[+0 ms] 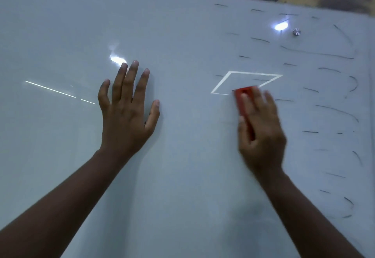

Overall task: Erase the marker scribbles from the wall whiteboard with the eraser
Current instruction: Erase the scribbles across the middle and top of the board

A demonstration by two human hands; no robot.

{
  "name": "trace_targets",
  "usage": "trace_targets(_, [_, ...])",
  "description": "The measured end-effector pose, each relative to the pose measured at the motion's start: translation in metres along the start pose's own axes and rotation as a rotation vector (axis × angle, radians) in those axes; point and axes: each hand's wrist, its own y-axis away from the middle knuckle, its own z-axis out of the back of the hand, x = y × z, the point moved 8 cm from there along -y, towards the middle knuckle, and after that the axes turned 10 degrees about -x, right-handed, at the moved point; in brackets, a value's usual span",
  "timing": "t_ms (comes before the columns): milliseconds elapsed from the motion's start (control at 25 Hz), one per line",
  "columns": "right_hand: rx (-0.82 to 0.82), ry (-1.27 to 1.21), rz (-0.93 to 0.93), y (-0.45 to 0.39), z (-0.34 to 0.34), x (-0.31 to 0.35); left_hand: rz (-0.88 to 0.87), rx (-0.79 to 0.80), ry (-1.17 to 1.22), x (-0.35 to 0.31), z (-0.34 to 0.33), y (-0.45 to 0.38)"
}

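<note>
Scribbles (328,111) lie toward the whiteboard's (182,24) right edge, right of my right hand (261,133), which grips the red eraser (244,103), long axis upright, against the board. My left hand (126,113) rests flat, fingers spread, farther away.

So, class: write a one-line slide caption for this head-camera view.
Right hand wipes red eraser across marker-streaked whiteboard; left hand rests flat.

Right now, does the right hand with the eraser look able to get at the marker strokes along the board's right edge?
Probably yes. The right hand holds the red eraser against the whiteboard, and only bare board lies between it and the marker strokes to its right.
</note>
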Motion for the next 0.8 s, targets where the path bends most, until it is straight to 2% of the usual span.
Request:
trace_targets(80, [-0.069, 0.09, -0.204, 0.003, 0.018, -0.045, -0.003, 0.004, 0.009, -0.001, -0.002, 0.001])
trace_targets(160, [-0.088, 0.127, -0.322, 0.011, 0.028, -0.068, -0.009, 0.025, 0.015, -0.002, -0.004, 0.001])
trace_targets(280, [-0.107, 0.122, -0.396, 0.011, 0.025, -0.069, -0.016, 0.041, 0.014, -0.004, -0.007, 0.003])
trace_targets(360, [-0.108, 0.107, -0.377, 0.006, 0.015, -0.048, -0.01, 0.044, 0.015, -0.004, -0.007, 0.003])
trace_targets(480, [0.004, 0.019, -0.128, 0.003, -0.012, 0.022, -0.007, 0.046, 0.012, -0.003, -0.008, 0.003])
trace_targets(640, [0.303, -0.262, 0.29, 0.063, -0.029, 0.114, -0.018, 0.052, 0.017, -0.001, -0.008, 0.003])
trace_targets(800, [0.496, -0.311, 0.588, 0.137, -0.004, 0.131, -0.01, 0.071, 0.028, -0.001, -0.007, 0.002])
